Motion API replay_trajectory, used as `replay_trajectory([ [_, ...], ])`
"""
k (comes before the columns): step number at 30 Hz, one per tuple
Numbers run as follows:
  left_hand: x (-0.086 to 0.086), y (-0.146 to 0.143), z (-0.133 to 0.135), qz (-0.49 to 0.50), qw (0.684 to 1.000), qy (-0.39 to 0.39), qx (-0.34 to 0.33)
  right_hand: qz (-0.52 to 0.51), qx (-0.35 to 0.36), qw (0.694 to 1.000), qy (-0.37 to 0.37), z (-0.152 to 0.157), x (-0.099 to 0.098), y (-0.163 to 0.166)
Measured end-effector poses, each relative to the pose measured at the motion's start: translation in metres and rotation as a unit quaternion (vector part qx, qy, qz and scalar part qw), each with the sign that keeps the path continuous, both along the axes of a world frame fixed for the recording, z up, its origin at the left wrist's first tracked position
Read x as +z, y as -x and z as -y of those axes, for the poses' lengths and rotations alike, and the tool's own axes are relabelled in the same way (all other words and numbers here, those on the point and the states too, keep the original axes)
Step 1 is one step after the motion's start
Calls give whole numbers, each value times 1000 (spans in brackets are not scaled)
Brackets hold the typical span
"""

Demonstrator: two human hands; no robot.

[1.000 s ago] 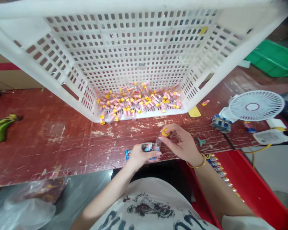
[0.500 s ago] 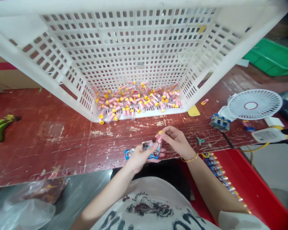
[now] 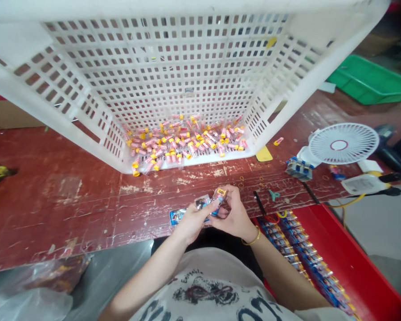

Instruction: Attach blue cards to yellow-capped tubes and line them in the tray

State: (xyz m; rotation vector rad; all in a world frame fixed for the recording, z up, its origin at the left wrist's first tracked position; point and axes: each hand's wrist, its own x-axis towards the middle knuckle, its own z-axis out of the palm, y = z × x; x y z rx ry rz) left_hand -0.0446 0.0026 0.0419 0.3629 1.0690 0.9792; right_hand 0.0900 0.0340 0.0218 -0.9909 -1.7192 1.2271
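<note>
Above the red-painted table's (image 3: 96, 200) front edge, a small clear-and-blue plastic packet with a yellow end (image 3: 218, 199) is pinched under the left hand's (image 3: 191, 221) thumb; by the half-curled right hand (image 3: 236, 216) it is flanked, grip unclear.

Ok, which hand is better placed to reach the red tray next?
Probably the right hand: it is nearer the tray, which lies on that side, while the left hand is farther across, its thumb on a packet.
</note>
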Motion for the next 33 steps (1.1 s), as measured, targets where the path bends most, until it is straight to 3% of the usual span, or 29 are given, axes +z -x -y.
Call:
replay_trajectory([
  [10, -5, -4, 0, -23, 1000, -10, -13, -18, -8, 1000, 8, 6, -3, 0],
  [13, -10, 2, 6, -34, 998, -1, -57, 18, -69, 997, -14, 7, -10, -29],
  [15, -15, 8, 14, -45, 994, 9, -102, 75, -159, 984, -27, 11, -26, -76],
  [18, -29, 17, 26, -65, 975, 26, -210, 221, -330, 918, 4, 34, -64, -179],
  [20, -38, 18, 32, -81, 965, 37, -245, 370, -429, 820, 86, 56, -92, -247],
  [21, -42, 17, 34, -98, 963, 40, -247, 431, -435, 777, 147, 65, -106, -274],
  [23, -47, 12, 35, -142, 961, 36, -234, 476, -435, 735, 213, 76, -131, -312],
  [25, -49, 7, 33, -182, 957, 21, -225, 483, -421, 729, 242, 75, -150, -327],
  [29, -46, 1, 26, -198, 958, -8, -208, 501, -412, 714, 263, 55, -176, -326],
  [33, -39, -2, 26, -146, 978, 16, -146, 515, -410, 714, 238, 53, -176, -327],
])
